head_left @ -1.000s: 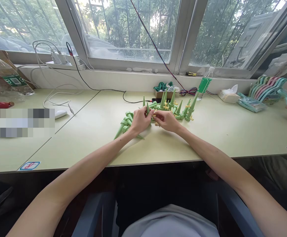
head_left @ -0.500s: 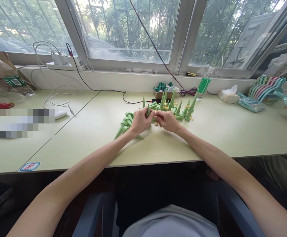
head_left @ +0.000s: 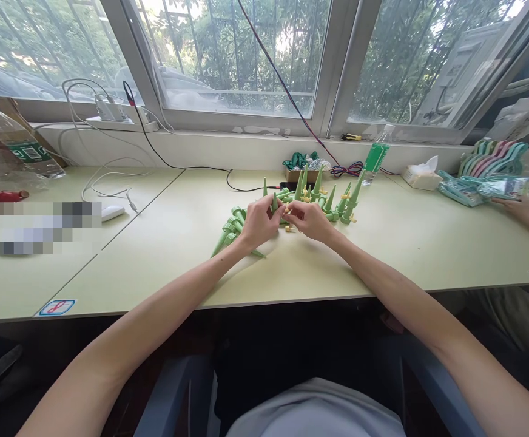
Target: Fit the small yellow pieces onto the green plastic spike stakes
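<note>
My left hand [head_left: 258, 223] is closed around a green cone-shaped plastic spike [head_left: 273, 203], its tip pointing up between my fingers. My right hand [head_left: 309, 220] meets it from the right, with fingers pinched on a small yellow plastic part [head_left: 287, 210] at the spike's side. Both hands hover just above the pale green table [head_left: 178, 243]. Several green spikes lie flat in a pile [head_left: 230, 233] under and left of my left hand. More spikes with yellow parts stand upright in a group [head_left: 332, 197] just behind my right hand.
A black cable [head_left: 192, 166] runs across the table from the windowsill. A water bottle [head_left: 16, 142] lies at far left, a green bottle [head_left: 376, 156] and tissue pack [head_left: 421, 176] at the back right. Another person's hand [head_left: 522, 209] holds packaged items near pastel hangers [head_left: 492, 162].
My hands stay together on the spike with only small finger shifts. The other person's hand at right has moved inward over the table with a clear packet.
</note>
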Available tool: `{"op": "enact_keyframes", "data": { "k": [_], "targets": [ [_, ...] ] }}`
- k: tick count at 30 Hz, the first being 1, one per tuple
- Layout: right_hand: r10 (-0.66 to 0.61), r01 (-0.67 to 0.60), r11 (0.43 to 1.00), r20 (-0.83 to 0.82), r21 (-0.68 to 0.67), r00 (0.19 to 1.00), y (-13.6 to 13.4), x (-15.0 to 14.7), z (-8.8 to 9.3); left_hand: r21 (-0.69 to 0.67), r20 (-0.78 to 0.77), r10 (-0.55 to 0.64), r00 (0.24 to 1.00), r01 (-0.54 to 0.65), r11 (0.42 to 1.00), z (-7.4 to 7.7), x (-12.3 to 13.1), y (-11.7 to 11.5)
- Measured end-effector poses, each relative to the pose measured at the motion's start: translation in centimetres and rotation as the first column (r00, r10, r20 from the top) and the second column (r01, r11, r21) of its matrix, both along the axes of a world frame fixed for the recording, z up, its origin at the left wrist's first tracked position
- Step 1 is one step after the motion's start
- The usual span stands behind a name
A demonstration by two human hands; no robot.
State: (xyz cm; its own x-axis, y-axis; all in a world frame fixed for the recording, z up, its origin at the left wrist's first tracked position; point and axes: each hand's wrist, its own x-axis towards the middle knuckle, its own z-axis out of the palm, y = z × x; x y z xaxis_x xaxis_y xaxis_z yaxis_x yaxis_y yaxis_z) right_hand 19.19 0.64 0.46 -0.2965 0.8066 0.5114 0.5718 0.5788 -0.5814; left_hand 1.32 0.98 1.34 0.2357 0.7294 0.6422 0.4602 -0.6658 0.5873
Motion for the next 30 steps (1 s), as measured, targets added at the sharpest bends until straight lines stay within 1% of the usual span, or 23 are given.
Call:
{"op": "enact_keyframes", "data": {
  "k": [4, 9, 14, 17, 22, 25, 27, 30],
  "targets": [
    [-0.039, 0.041, 0.999, 0.088, -0.025, 0.995, 0.5, 0.3, -0.4, 0.022, 0.046, 0.04, 0.998, -0.041, 0.999, 0.2, -0.2, 0.1],
    [-0.052, 0.072, 0.995, 0.266, -0.066, 0.962, 0.5, 0.3, -0.7, 0.028, 0.027, 0.023, 0.999, -0.023, 0.999, 0.0, 0.0, -0.1],
    [0.002, 0.024, 0.997, 0.322, -0.077, 0.947, 0.3, 0.1, -0.7, 0.028, 0.004, -0.003, 1.0, 0.003, 1.0, -0.2, 0.2, -0.3],
    [0.017, 0.018, 0.995, 0.343, -0.098, 0.939, 0.1, 0.1, -0.5, -0.011, 0.029, -0.019, 0.999, 0.02, 1.0, -0.3, 0.3, -0.3],
    [-0.01, 0.059, 0.992, 0.397, -0.111, 0.918, -0.2, -0.1, -0.3, -0.1, 0.053, -0.018, 0.998, 0.024, 0.995, -0.4, 0.3, -0.1],
    [-0.029, 0.075, 0.992, 0.403, -0.101, 0.915, -0.1, -0.1, -0.3, -0.125, 0.005, -0.019, 1.0, 0.019, 0.992, -0.6, 0.1, 0.1],
    [-0.052, 0.092, 0.992, 0.394, -0.085, 0.917, 0.0, 0.0, -0.4, -0.148, -0.061, -0.024, 0.998, 0.014, 0.989, -0.7, 0.0, 0.3],
    [-0.082, 0.11, 0.992, 0.345, -0.061, 0.935, 0.2, 0.2, -0.6, -0.189, -0.159, -0.065, 0.985, 0.034, 0.981, -1.0, -0.1, 0.5]
  ]
}}
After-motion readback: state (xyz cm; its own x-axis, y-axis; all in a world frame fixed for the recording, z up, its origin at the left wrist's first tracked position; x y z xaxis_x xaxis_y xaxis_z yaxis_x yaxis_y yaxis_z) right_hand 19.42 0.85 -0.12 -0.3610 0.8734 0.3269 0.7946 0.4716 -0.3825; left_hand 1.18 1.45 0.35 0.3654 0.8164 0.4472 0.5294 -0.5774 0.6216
